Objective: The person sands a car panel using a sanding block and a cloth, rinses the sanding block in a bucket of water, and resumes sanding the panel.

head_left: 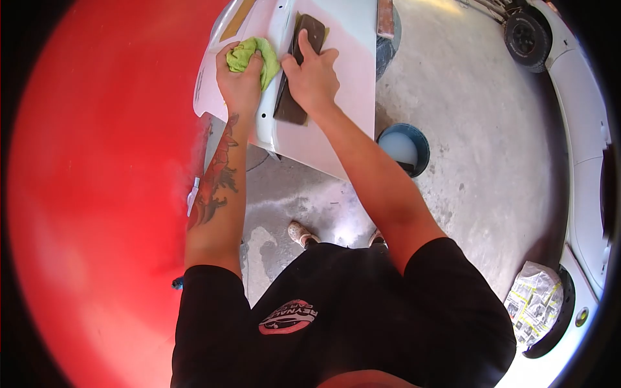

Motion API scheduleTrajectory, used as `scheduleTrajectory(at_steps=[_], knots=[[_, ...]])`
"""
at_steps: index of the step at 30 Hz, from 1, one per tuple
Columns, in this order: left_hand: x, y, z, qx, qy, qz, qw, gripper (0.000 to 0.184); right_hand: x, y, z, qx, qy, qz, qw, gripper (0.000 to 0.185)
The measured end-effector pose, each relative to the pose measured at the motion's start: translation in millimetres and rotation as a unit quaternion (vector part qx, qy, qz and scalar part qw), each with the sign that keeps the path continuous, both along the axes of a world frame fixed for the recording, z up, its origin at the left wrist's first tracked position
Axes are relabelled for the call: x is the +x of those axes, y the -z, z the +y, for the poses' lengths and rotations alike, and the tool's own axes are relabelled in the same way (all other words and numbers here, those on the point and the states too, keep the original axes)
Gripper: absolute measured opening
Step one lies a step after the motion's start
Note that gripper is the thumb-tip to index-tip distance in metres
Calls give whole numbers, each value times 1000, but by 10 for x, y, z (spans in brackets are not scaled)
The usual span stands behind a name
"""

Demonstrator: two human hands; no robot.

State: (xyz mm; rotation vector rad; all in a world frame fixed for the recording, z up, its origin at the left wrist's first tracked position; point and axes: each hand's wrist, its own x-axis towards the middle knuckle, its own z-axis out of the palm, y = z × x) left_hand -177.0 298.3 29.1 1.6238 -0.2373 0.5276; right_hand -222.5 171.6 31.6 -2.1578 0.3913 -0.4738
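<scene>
Bunched up in my left hand [239, 84] is a lime-green cloth [266, 64], pressed near the raised ridge of a white and pale pink car panel [352, 90]. My right hand [315, 81] grips a long dark brown sanding block [292, 107] from above, with the index finger stretched along its top and the thumb at its left side. The block lies lengthwise on the panel, just right of the ridge. Yellowish edges, perhaps sandpaper, show beneath it. Its underside is hidden.
A dark bucket [424, 149] of cloudy liquid stands on the concrete floor [479, 161], right of the panel. A large red surface [97, 161] fills the left. Along the right is a white car body [585, 123], with newspaper-like covering [535, 304] over one wheel and a bare wheel [527, 40] farther up.
</scene>
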Motion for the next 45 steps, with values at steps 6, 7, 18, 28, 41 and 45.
scheduleTrajectory(at_steps=[6, 7, 18, 28, 41, 45], knots=[[58, 54, 4, -7, -7, 1, 1000, 43, -1326, 893, 94, 9, -67, -19, 998, 67], [76, 75, 1, -6, -13, -3, 1000, 43, -1591, 1077, 148, 4, -65, -28, 997, 68], [-15, -34, -11, -22, -9, 3, 1000, 45, -1152, 636, 284, -14, -51, -65, 996, 67], [-3, -20, 37, -8, -1, 1, 1000, 43, -153, -58, 151, 39, 5, 18, 999, 65], [-42, -120, -11, 13, -19, 33, 999, 43, -98, 135, -221, -6, -9, 80, 997, 69], [34, -27, 10, 8, -11, 26, 1000, 44, -6, 195, -362, -19, -29, 43, 998, 68]])
